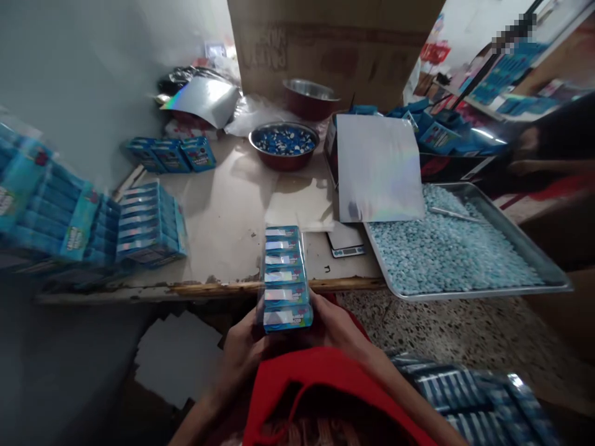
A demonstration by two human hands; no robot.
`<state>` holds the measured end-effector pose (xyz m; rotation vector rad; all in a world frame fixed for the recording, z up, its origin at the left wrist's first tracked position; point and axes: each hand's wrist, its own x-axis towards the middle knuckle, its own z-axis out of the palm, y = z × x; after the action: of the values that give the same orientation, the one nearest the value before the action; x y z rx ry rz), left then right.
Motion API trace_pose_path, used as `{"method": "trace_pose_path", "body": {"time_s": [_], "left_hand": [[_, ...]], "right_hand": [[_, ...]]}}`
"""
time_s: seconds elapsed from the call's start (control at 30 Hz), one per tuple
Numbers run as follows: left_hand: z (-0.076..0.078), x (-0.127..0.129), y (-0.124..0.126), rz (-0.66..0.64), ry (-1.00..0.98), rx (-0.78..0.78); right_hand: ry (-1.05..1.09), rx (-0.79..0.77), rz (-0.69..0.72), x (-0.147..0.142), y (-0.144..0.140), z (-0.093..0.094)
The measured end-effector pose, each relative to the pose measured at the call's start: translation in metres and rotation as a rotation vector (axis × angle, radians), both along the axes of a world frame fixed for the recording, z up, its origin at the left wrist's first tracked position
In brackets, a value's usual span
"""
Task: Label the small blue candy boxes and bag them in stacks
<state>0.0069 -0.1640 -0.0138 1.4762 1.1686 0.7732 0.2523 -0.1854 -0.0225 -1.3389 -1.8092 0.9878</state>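
Pack (285, 279) — row of blue boxes, clasped at near end by left hand (242, 354) and right hand (335, 327), both grips clenched | far end propped on desk (223, 217) edge for support | pellet tray (534, 248) alongside

Blue boxes (285, 275) with white bands, pale blue candies (446, 248), a red-brown bowl (284, 146), red cloth (325, 384).

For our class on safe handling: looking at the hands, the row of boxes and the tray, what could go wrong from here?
1. The wrapped row of blue boxes is gripped only at its near end by the left hand and right hand; it might sag or slip.
2. The metal tray of blue pellets overhangs the table edge; a knock could tip it.
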Motion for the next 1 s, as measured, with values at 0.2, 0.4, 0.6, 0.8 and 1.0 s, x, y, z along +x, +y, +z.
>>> {"method": "trace_pose_path", "body": {"time_s": [0.2, 0.4, 0.6, 0.8, 1.0], "left_hand": [[0.014, 0.017, 0.002, 0.101, -0.138, -0.024], [0.012, 0.02, 0.009, 0.27, 0.004, -0.035], [0.003, 0.029, 0.015, 0.349, 0.033, -0.006], [-0.006, 0.002, 0.022, 0.247, -0.093, -0.064], [0.013, 0.014, 0.055, 0.135, -0.464, -0.078]], "right_hand": [[0.011, 0.123, -0.091, -0.015, 0.001, -0.024], [0.105, 0.123, -0.231, -0.02, 0.002, -0.019], [0.124, 0.082, -0.4, -0.032, 0.012, -0.016], [0.303, -0.118, -0.256, -0.004, 0.008, -0.002], [0.718, -0.126, -0.334, 0.007, 0.055, -0.006]]}}
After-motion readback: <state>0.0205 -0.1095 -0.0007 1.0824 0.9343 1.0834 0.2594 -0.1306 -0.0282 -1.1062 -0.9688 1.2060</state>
